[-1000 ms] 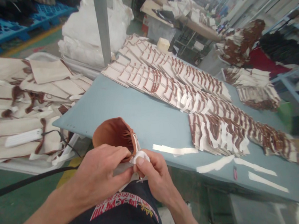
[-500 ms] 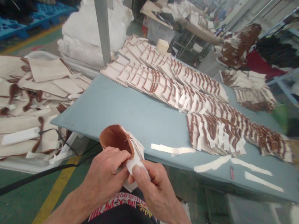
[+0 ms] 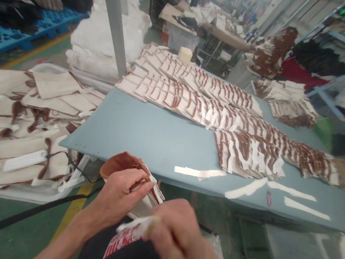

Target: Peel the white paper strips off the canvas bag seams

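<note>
My left hand (image 3: 120, 192) is closed round a curved stack of brown and cream pieces (image 3: 124, 162), held just off the near edge of the blue table (image 3: 148, 127). My right hand (image 3: 175, 232) is blurred by motion close to the camera; it pinches a white strip (image 3: 135, 224) that it has drawn off the stack towards my lap. Long overlapping rows of cream and brown pieces (image 3: 206, 102) run across the table. Several loose white strips (image 3: 199, 172) lie near the table's front edge.
A heap of cream bags with brown trim (image 3: 30, 126) lies to the left. A grey post (image 3: 116, 29) rises behind the table, with white bagged material (image 3: 98, 35) beyond. More stacked pieces (image 3: 290, 99) and work tables sit at the back right. A black strap (image 3: 31, 211) crosses the green floor.
My right hand has pulled a white strip off the stack and swung down towards my lap, now blurred. My left hand has tilted the stack lower and to the left.
</note>
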Available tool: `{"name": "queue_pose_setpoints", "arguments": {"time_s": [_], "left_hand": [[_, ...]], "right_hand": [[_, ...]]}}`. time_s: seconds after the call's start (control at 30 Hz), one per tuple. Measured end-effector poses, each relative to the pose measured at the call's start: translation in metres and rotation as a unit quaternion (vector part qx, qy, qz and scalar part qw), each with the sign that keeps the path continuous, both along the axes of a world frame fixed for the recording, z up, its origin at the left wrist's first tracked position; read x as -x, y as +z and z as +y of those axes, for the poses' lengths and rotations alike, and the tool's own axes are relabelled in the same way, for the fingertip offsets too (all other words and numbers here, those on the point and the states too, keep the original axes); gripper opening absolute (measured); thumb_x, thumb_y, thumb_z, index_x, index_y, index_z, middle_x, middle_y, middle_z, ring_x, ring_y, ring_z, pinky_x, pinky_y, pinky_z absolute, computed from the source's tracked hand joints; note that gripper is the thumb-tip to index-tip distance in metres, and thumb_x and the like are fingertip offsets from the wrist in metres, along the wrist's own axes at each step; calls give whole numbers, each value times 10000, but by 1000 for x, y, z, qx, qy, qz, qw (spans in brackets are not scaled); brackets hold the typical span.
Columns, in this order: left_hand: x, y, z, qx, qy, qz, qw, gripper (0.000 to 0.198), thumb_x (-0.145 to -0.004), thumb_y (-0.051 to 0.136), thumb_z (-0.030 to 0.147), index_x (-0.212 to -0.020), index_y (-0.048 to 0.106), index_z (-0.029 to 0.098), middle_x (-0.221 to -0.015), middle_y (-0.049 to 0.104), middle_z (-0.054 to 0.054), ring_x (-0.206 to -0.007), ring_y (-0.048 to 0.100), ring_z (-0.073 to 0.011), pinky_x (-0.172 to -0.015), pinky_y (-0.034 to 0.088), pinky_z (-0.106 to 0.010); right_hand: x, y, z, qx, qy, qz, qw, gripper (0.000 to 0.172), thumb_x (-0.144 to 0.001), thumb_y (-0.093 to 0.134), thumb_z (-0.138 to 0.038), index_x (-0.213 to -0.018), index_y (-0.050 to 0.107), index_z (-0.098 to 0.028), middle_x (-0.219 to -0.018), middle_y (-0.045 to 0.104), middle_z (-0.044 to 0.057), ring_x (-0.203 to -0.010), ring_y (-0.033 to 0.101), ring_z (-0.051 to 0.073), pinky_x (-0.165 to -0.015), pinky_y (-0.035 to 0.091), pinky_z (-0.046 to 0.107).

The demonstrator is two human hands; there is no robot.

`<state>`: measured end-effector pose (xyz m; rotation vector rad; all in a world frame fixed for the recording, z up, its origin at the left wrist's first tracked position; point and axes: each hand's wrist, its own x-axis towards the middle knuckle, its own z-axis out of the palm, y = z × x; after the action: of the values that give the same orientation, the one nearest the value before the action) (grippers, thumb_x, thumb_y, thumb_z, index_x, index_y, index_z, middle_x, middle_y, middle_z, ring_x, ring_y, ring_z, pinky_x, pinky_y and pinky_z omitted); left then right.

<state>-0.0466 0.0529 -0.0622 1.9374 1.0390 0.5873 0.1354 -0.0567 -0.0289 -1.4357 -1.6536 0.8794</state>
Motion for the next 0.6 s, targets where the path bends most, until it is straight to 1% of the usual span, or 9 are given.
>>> {"name": "queue_pose_setpoints", "arguments": {"time_s": [0.1,0.13,0.17,0.23,0.3,0.37,0.4,0.47,0.6], "left_hand": [[7,6,2,13,-23,-6,1000,382,-1013,562,346,-656,518,216,-611,501,70,-568,456,-115,-568,313,-267],[8,9,3,18,-35,-12,999,380,-1006,562,333,-651,492,218,-605,461,78,-558,422,-109,-557,296,-266],[9,11,3,25,-51,-21,998,379,-1002,562,323,-650,463,221,-607,428,83,-554,392,-105,-548,282,-265],[8,17,5,47,-91,-44,994,383,-1013,561,309,-663,430,226,-624,403,86,-558,364,-103,-538,269,-265],[6,24,6,68,-133,-67,987,385,-1034,566,287,-681,428,226,-639,409,85,-568,368,-103,-543,273,-268],[5,29,7,77,-159,-80,981,386,-1046,574,266,-690,430,224,-646,414,82,-583,389,-106,-559,283,-273],[5,32,7,80,-166,-81,979,389,-1050,580,260,-692,430,223,-649,417,80,-589,399,-108,-565,285,-277],[7,36,6,89,-167,-79,979,406,-1052,599,274,-688,426,224,-644,419,76,-585,401,-112,-563,282,-288],[14,37,5,100,-135,-63,984,351,-1029,616,303,-694,548,221,-629,473,63,-561,430,-121,-539,285,-294]], "right_hand": [[-24,-11,25,15,-137,47,989,543,-1208,428,-511,-748,565,-256,-591,526,-40,-511,501,145,-488,404,280],[-29,-14,34,18,-163,57,985,551,-1205,435,-519,-739,560,-253,-582,509,-46,-504,470,143,-489,378,286],[-32,-18,43,16,-164,64,984,556,-1200,439,-533,-742,575,-248,-596,532,-39,-524,478,147,-515,389,291],[-31,-22,58,1,-132,90,987,542,-1187,450,-551,-784,630,-238,-685,653,-2,-623,585,168,-623,472,303],[-22,-24,71,-24,-67,117,991,476,-1191,428,-512,-888,672,-237,-848,768,47,-814,711,206,-792,551,333],[-12,-24,82,-44,5,128,991,425,-1188,414,-454,-913,664,-247,-933,799,72,-973,749,234,-941,563,374],[-8,-24,87,-55,34,121,990,420,-1184,406,-427,-889,650,-253,-918,792,74,-984,743,239,-975,555,388],[-4,-21,94,-92,61,85,990,426,-1167,400,-393,-817,606,-264,-820,743,61,-898,708,239,-971,546,402],[-12,-13,99,-154,63,-29,986,405,-1148,422,-384,-800,591,-263,-703,628,27,-692,591,209,-762,492,356]]}}
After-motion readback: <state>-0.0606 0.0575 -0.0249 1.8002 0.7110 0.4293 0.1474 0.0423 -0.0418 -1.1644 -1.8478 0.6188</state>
